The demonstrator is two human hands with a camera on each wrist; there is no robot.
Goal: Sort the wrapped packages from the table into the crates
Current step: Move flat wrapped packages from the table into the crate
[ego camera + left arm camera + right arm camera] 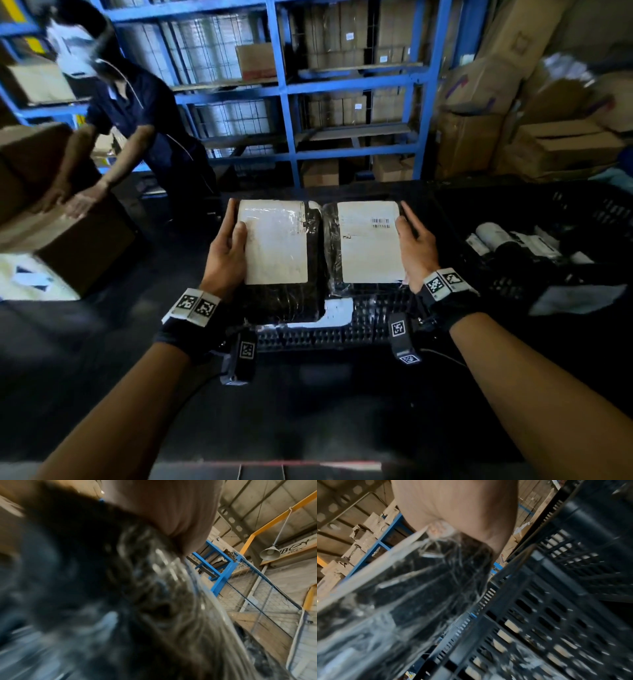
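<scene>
Both forearms reach toward twelve o'clock — left hand (227,251) grasping one label-up wrapped package (279,253), right hand (416,248) clasping its neighbour (368,245), labels likely upturned for reading, above a black crate (359,325).

— What's held up?
— Two packages, side by side and touching. The left package (277,246) is black, film-wrapped, with a big white label facing up.
— And the right package (368,243)?
— Same black wrap, its white label bearing a barcode.
— The crates?
— A black slatted crate (342,329) sits just below them. Another crate (582,212) on the right holds wrapped packages (507,243) with white labels.
</scene>
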